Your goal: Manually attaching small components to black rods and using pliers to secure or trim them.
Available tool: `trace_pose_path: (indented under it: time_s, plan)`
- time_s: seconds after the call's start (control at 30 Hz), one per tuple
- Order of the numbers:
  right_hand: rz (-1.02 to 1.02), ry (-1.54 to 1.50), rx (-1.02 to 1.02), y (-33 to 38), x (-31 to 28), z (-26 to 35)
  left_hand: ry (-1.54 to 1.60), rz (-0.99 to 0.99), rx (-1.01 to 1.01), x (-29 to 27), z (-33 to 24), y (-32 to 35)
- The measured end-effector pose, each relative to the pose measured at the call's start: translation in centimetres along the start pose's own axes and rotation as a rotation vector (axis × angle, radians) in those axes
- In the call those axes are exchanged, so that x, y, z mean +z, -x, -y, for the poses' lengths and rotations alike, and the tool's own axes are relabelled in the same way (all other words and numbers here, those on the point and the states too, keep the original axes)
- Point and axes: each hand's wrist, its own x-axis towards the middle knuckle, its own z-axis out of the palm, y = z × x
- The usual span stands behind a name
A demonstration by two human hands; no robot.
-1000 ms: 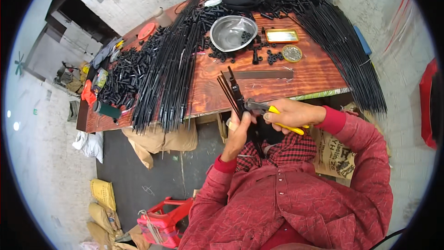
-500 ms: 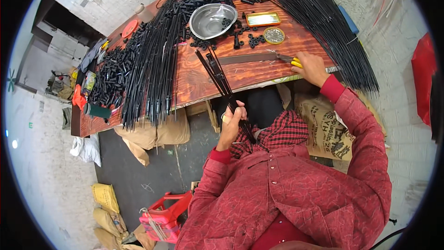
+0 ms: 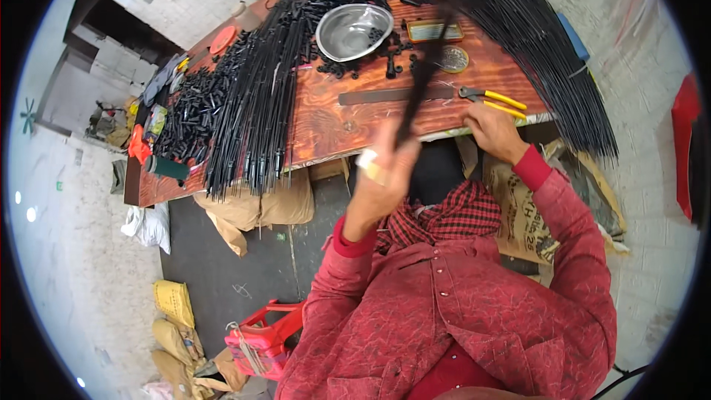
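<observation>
My left hand (image 3: 385,159) is closed around a bundle of thin black rods (image 3: 422,85). The bundle slants up over the table, its upper part smeared by motion. White tape or a bandage wraps one of the left fingers. My right hand (image 3: 492,130) is at the front table edge, fingers curled in, with nothing visible in it. Just beyond it, pliers with yellow handles (image 3: 503,95) lie on the wood, apart from the fingers. A flat dark strip (image 3: 392,95) lies left of the pliers' head.
A metal bowl (image 3: 348,46) with black rings stands on the wooden table (image 3: 326,122). Behind the bundle are a yellow tray (image 3: 418,32) and a round dish (image 3: 453,59) of small pieces. Black rods lie left (image 3: 255,104) and right (image 3: 548,52). A red stool (image 3: 259,348) stands on the floor.
My right hand has let go of the pliers and drawn slightly back toward me. My left hand has lifted the rod bundle up and to the right.
</observation>
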Motion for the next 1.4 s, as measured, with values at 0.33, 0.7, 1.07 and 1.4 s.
trace_pose_path:
  time_s: [0.33,0.7,1.07,1.4]
  plan:
    - [1.013,-0.438,0.076,5.0,4.8,5.4,0.545,-0.534,-0.101,-11.5,-1.5,0.1]
    - [0.962,-0.782,0.187,7.5,10.0,8.9,0.954,0.021,-0.275,-4.9,-0.2,0.4]
    - [0.694,-1.518,0.408,6.1,7.8,10.9,1.133,-0.576,0.365,-7.5,-1.6,-0.5]
    - [-0.174,-1.515,0.304,0.5,-3.2,10.5,1.691,-0.183,-0.281,4.6,1.2,3.5]
